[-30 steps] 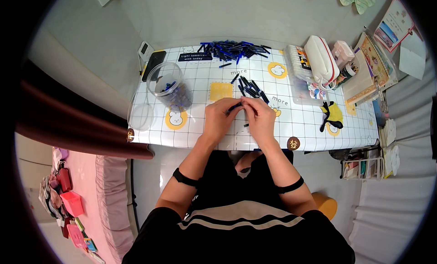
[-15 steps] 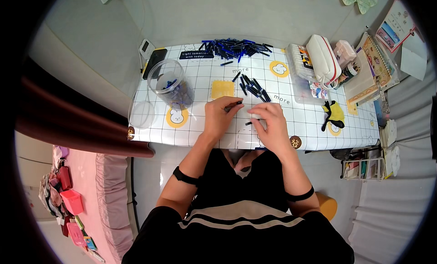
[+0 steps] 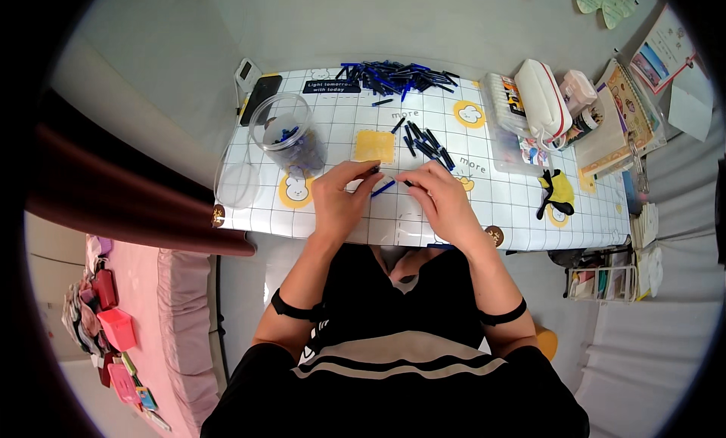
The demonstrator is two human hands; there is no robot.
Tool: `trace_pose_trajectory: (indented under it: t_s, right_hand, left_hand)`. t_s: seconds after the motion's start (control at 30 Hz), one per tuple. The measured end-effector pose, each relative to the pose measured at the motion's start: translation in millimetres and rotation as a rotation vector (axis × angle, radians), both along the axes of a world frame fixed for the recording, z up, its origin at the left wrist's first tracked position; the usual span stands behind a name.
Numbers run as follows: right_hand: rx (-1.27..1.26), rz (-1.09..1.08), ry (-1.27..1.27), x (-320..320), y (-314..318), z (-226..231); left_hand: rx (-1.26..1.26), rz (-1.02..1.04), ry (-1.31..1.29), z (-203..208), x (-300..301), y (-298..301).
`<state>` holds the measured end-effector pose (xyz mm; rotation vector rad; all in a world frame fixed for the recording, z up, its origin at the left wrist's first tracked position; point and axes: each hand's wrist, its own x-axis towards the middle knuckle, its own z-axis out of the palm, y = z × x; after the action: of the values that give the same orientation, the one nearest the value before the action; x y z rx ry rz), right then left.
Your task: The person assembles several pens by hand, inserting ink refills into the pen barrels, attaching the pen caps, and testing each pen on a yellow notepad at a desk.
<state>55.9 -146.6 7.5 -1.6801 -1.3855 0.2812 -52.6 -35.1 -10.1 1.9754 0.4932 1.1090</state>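
Observation:
My left hand [image 3: 342, 199] is closed in a pinch, a short dark piece [image 3: 375, 170] showing at its fingertips; it looks like a pen ink cartridge. Close beside it, my right hand [image 3: 445, 204] pinches another small dark tube [image 3: 409, 183], mostly covered by the fingers. A blue tube [image 3: 383, 188] lies slanted between the two hands, just off the left fingertips. Beyond the right hand is a small group of dark cartridges [image 3: 429, 147]. A larger heap of blue and black ones [image 3: 397, 79] sits at the table's far edge.
A clear round jar [image 3: 291, 139] with blue pieces inside stands left, its clear lid [image 3: 237, 185] beside it. A black phone [image 3: 261, 99] lies behind. To the right are a white pouch [image 3: 541, 98], a clear box [image 3: 503, 147] and a yellow-black cloth item [image 3: 556, 192].
My right hand has moved up and left from the near table with its dark tube. A blue tube now shows between the hands. My left hand has shifted slightly left.

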Motion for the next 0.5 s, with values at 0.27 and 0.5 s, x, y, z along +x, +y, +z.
trace_pose_trajectory:
  t_s: [0.27, 0.5]
  right_hand:
    - [0.067, 0.035, 0.171, -1, 23, -11]
    - [0.032, 0.033, -0.362, 7, 22, -13]
  left_hand:
    - [-0.049, 0.087, 0.116, -6, -24, 2]
    - [-0.185, 0.042, 0.144, -9, -26, 0]
